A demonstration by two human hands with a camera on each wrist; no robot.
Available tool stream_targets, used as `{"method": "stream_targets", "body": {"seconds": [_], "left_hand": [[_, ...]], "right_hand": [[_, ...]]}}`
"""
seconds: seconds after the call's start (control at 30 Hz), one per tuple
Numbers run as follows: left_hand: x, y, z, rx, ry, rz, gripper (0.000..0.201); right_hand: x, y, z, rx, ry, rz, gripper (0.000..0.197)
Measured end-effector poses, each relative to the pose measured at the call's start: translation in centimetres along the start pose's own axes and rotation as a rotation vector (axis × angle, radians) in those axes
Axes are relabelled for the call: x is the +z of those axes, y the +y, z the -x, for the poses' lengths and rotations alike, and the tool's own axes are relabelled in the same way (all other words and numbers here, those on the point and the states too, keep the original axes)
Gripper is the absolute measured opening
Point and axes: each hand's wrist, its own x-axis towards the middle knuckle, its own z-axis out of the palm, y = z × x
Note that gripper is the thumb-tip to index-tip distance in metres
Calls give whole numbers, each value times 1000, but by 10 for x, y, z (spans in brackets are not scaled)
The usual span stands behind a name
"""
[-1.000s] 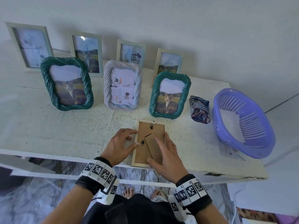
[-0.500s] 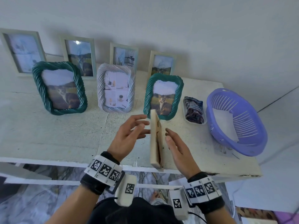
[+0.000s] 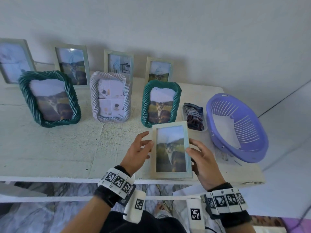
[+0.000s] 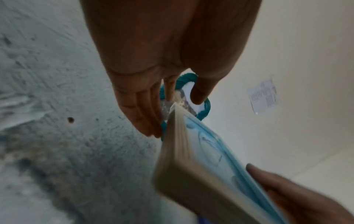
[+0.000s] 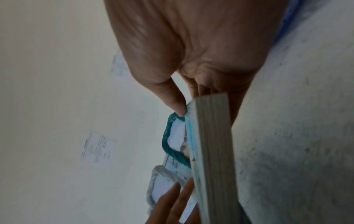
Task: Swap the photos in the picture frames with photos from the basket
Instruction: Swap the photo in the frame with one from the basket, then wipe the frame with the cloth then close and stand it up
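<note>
Hands flank a pale wooden picture frame with a cat photo, near the shelf's front edge: right hand pinches its right side, left hand spread beside it. Behind it stands a green twisted frame; the purple basket and folded cloth lie right.

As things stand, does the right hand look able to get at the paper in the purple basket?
Probably not straight away: the right hand grips the pale frame by its right edge. Otherwise the way looks free; the purple basket sits just to its right, open-topped, with the paper uncovered.
</note>
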Motion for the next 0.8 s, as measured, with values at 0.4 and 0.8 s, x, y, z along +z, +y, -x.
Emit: {"method": "stream_targets", "body": {"seconds": [0.4,0.8], "left_hand": [[-28,12,15,199,151,282,52],[-56,1,15,242,255,244,51]], "right_hand": [[17,-15,-50,-332,10,569,24],[13,-34,-194,-93,209,1546,36]]}}
